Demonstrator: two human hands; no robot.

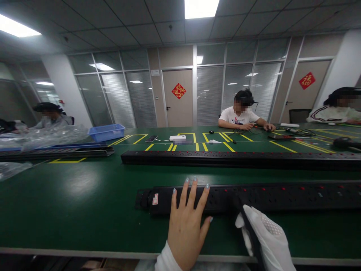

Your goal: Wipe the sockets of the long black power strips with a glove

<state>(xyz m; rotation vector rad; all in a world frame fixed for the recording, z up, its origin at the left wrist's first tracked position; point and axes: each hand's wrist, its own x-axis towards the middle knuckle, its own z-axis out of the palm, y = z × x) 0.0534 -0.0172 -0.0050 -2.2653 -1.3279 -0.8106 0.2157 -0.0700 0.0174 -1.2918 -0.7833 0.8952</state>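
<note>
A long black power strip (270, 197) with sockets and small red parts lies lengthwise on the green table (84, 210). My bare left hand (186, 220) rests across its left part, fingers spread. A small white and red label (155, 199) shows on the strip's left end, beside a black end piece (144, 199). My right hand (272, 235), in a white glove, is closed around a black long-handled tool (250, 227). The tool's far end is at the strip, dark and blurred against it, so its kind cannot be made out.
A second black power strip (214, 159) lies parallel behind. To the left are metal channels (107, 151), clear plastic wrap (56, 137) and a blue basket (106, 132). Yellow tape, a white device (177, 138) and cables (301, 132) lie farther back. Several people sit around the table.
</note>
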